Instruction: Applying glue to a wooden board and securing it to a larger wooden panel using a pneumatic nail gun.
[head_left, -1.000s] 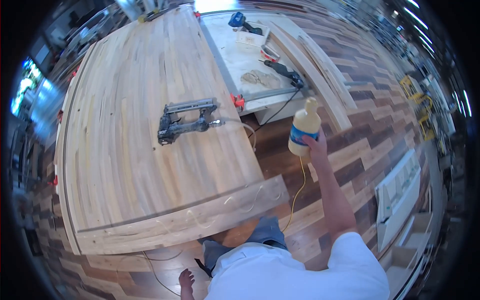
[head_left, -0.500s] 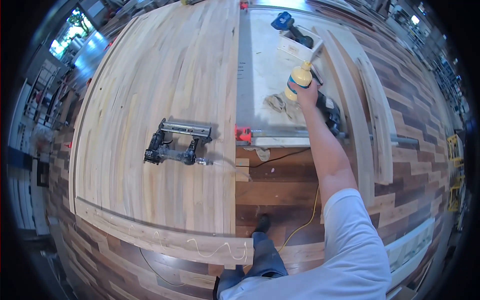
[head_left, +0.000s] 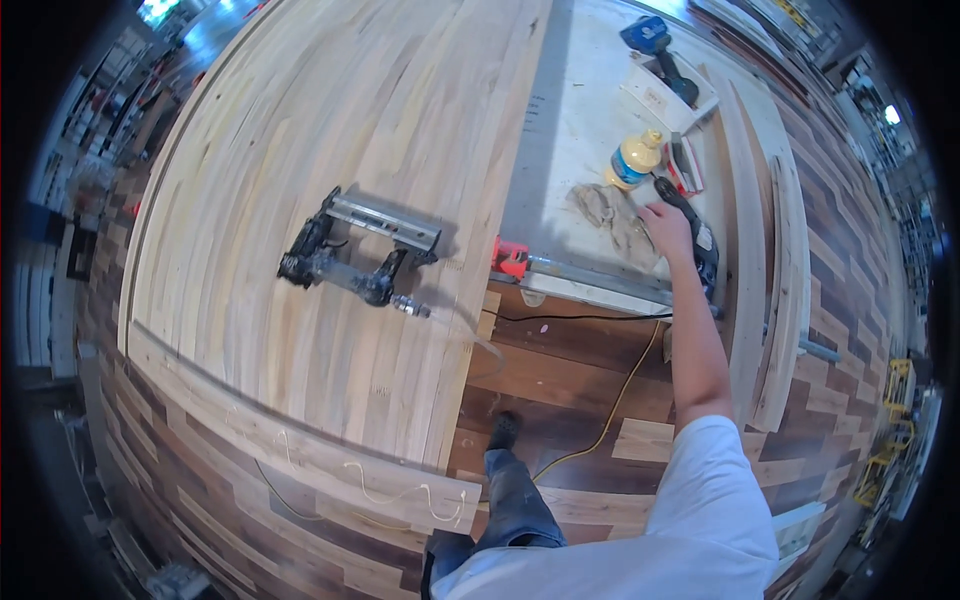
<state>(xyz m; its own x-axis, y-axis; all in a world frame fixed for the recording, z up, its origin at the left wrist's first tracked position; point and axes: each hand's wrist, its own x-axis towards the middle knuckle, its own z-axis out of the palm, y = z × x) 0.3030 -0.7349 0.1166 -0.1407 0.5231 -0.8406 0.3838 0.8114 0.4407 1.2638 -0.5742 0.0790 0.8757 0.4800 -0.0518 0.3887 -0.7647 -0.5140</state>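
My right hand (head_left: 667, 232) is at the right edge of a crumpled grey-beige rag (head_left: 612, 218), its fingers closed on the cloth. Just beyond it a pale yellow glue bottle with a blue label (head_left: 632, 162) stands on the white work surface (head_left: 560, 130). Beside the hand lies a black power tool (head_left: 700, 240), partly covered by my wrist. A black nail gun (head_left: 365, 255) rests on the large wooden panel (head_left: 250, 180) to the left. My left hand is out of view.
A blue cordless drill (head_left: 662, 60) leans in a white box (head_left: 670, 98) at the back. A red clamp (head_left: 510, 258) grips the panel's edge. Long boards (head_left: 745, 230) lie on the right. A wooden strip with glue lines (head_left: 330, 470) runs along the front; a yellow cord (head_left: 610, 410) crosses the floor.
My right hand has let go of the glue bottle, now standing on the white surface, and has come nearer to take hold of the rag. The whole view has turned and shifted.
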